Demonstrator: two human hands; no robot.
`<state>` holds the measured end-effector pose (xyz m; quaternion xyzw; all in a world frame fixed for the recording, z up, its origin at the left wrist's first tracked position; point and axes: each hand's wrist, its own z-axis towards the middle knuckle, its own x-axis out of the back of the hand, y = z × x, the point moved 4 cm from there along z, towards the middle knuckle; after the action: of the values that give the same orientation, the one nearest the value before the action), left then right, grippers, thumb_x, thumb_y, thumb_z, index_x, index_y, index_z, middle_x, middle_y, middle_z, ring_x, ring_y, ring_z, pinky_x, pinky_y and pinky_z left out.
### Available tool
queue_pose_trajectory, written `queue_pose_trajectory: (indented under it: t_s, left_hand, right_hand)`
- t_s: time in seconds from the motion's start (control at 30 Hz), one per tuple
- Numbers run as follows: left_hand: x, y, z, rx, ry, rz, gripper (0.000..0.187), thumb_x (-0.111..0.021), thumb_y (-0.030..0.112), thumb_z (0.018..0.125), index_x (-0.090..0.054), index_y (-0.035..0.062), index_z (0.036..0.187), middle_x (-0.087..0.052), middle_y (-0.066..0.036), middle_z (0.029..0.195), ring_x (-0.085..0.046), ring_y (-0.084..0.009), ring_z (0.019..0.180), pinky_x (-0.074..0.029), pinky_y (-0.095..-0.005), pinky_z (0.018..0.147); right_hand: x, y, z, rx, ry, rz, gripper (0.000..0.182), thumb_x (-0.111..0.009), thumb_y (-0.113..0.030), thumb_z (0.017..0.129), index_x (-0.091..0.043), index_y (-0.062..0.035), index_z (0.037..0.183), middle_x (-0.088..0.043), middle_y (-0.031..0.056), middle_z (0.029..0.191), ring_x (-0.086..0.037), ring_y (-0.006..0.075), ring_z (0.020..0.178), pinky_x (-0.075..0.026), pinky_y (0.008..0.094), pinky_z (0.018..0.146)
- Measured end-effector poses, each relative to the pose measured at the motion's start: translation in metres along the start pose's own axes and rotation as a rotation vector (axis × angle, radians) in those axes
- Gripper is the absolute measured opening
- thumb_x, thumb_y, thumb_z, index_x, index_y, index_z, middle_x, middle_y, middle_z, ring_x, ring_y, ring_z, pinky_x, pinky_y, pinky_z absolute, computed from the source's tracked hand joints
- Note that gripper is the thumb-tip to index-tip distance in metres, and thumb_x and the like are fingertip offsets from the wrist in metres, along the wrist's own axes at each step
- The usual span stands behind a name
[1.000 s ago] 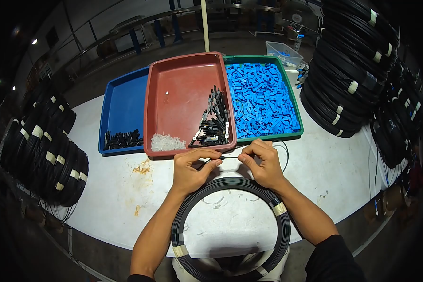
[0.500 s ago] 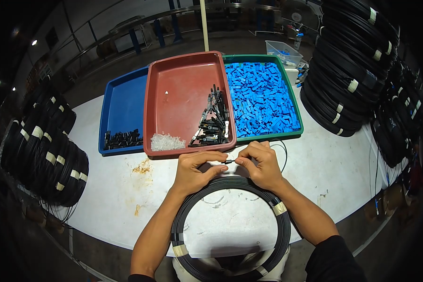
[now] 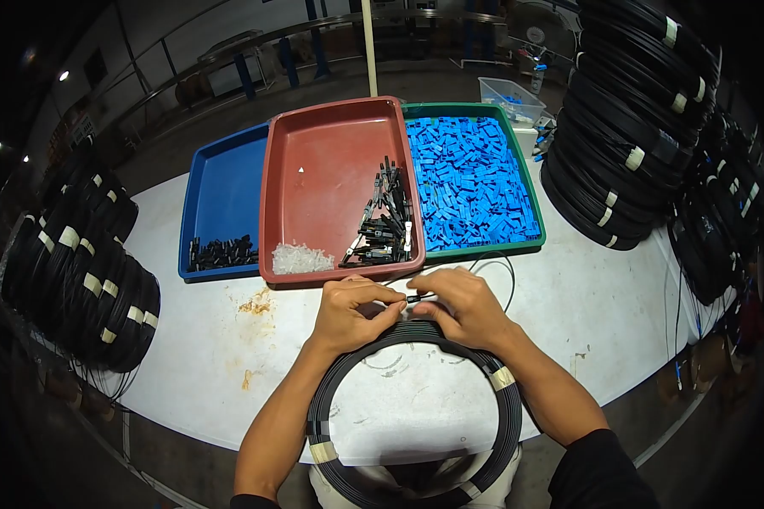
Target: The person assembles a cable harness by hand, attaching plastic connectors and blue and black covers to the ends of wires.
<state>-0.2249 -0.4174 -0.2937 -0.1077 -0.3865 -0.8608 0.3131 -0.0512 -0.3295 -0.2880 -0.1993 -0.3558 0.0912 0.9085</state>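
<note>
Spreading beneath everything, the white, stained table (image 3: 204, 365) carries a tall stack of ridged black coils (image 3: 628, 127) at right. Three smooth, rounded-corner trays line its far side: the red tray (image 3: 323, 170), with slim black parts (image 3: 386, 225) and translucent bits (image 3: 301, 258), between the blue tray (image 3: 225, 187) and the green tray (image 3: 486, 251), heaped with glossy blue pieces (image 3: 467, 182). Nearer, a round black cable coil (image 3: 509, 416), banded with pale tape, reaches past the table's near edge. Over its far rim, the left hand (image 3: 348, 314) pinches a small dark connector (image 3: 413, 299) between thumb and forefinger. The right hand (image 3: 471, 314) is partly open, thumb and fingers parted around the other end; contact is hard to tell. The slender connector lies between both hands, its long axis running roughly side to side.
</note>
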Motion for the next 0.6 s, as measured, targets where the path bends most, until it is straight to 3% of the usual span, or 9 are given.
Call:
queue_pose_trajectory:
  t_s: [0.07,0.17,0.33,0.6]
  left_hand:
    - [0.0001,0.0013,0.0009,-0.004,-0.010,0.007,0.010,-0.082,0.003,0.076,-0.080,0.0028,0.086,-0.078,-0.009,0.080,-0.074,-0.0197,0.071,-0.053,-0.0293,0.068]
    - [-0.0005,0.0042,0.0021,-0.055,-0.052,0.021,0.009,-0.082,0.004,0.075,-0.080,0.0029,0.084,-0.078,-0.009,0.079,-0.074,-0.0198,0.070,-0.053,-0.0294,0.067]
    - [-0.0004,0.0020,0.0005,0.006,-0.021,0.025,0.007,-0.082,0.004,0.075,-0.080,0.0036,0.082,-0.078,-0.008,0.079,-0.074,-0.0191,0.068,-0.053,-0.0296,0.067]
    - [-0.0008,0.0055,0.0012,-0.061,-0.109,0.030,0.009,-0.083,0.002,0.073,-0.080,0.0039,0.080,-0.078,-0.008,0.078,-0.075,-0.0163,0.070,-0.051,-0.0277,0.068]
  right_hand:
    - [-0.0006,-0.0041,0.0016,0.104,-0.042,0.021,0.029,-0.074,-0.008,0.084,-0.069,-0.0040,0.112,-0.072,0.0109,0.096,-0.069,0.0314,0.086,-0.053,0.0403,0.077]
    - [-0.0001,-0.0004,-0.0010,0.092,-0.080,-0.029,0.025,-0.077,-0.004,0.082,-0.071,-0.0012,0.106,-0.074,0.0129,0.096,-0.071,0.0303,0.084,-0.056,0.0399,0.074]
    - [-0.0006,-0.0019,-0.0005,0.060,-0.050,0.020,0.024,-0.076,-0.002,0.081,-0.071,-0.0009,0.105,-0.073,0.0133,0.091,-0.070,0.0306,0.078,-0.056,0.0379,0.068]
    - [-0.0010,-0.0032,-0.0014,0.037,-0.139,0.042,0.021,-0.075,-0.003,0.082,-0.070,-0.0012,0.102,-0.068,0.0118,0.088,-0.068,0.0300,0.074,-0.054,0.0376,0.065]
